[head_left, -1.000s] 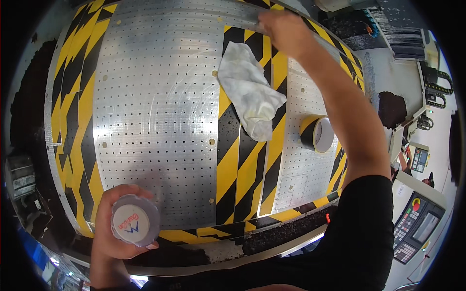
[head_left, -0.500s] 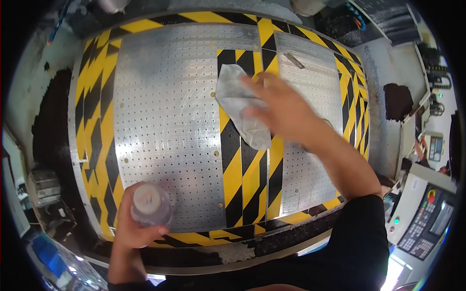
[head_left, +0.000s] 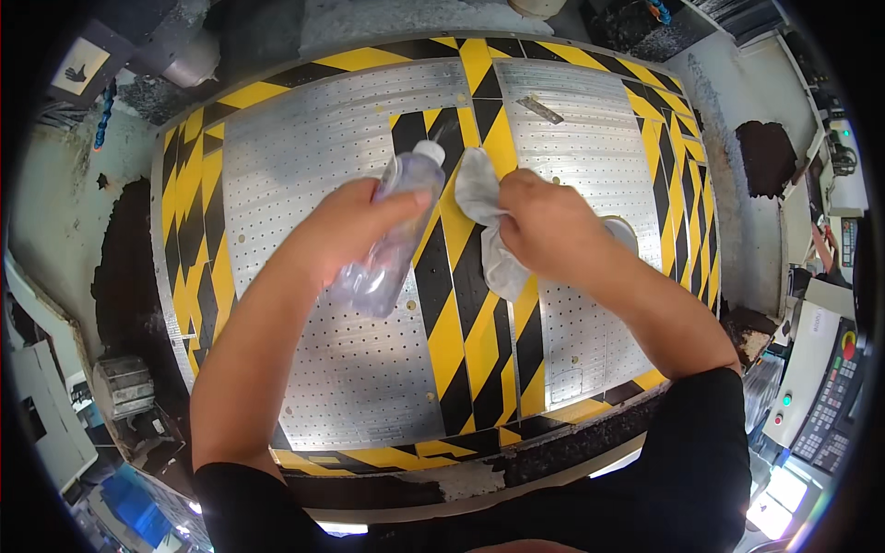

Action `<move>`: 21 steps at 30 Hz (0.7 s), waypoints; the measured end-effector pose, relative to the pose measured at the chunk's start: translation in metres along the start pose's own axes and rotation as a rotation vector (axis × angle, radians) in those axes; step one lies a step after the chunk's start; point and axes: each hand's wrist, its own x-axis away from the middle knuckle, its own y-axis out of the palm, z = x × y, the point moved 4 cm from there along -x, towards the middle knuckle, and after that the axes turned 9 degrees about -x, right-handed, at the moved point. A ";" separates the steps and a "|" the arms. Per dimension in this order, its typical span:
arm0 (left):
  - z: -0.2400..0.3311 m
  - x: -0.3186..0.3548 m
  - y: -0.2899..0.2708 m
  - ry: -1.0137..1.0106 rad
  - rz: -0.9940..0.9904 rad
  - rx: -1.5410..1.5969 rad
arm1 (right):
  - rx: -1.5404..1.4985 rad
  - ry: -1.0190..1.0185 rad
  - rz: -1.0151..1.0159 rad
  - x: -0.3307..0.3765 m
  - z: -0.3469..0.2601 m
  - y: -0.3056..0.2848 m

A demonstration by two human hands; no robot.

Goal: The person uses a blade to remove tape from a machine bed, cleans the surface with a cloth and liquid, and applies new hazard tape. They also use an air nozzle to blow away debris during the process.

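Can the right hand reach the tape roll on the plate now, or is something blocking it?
Probably yes. The tape roll lies just beside the right hand's wrist, nothing between them. But that hand is gripping the cloth, so it would have to drop it or pinch the roll with spare fingers.

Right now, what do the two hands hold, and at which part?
The left hand grips a clear plastic bottle around its middle. The right hand holds a grey-white cloth, bunched near its middle.
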 end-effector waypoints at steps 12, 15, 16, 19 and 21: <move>-0.004 0.012 -0.005 0.011 0.029 -0.080 | -0.257 0.186 0.435 -0.047 0.044 -0.031; -0.020 0.033 -0.016 0.061 0.116 -0.268 | -0.014 0.093 0.173 -0.060 0.016 0.016; -0.027 0.048 -0.019 0.175 0.235 -0.241 | 0.037 0.098 0.092 -0.065 0.002 0.031; -0.061 0.100 -0.024 0.392 0.381 -0.084 | 0.183 0.066 0.149 -0.110 0.009 0.049; -0.079 0.138 -0.022 0.523 0.505 0.059 | 0.139 0.226 0.294 -0.158 0.047 0.023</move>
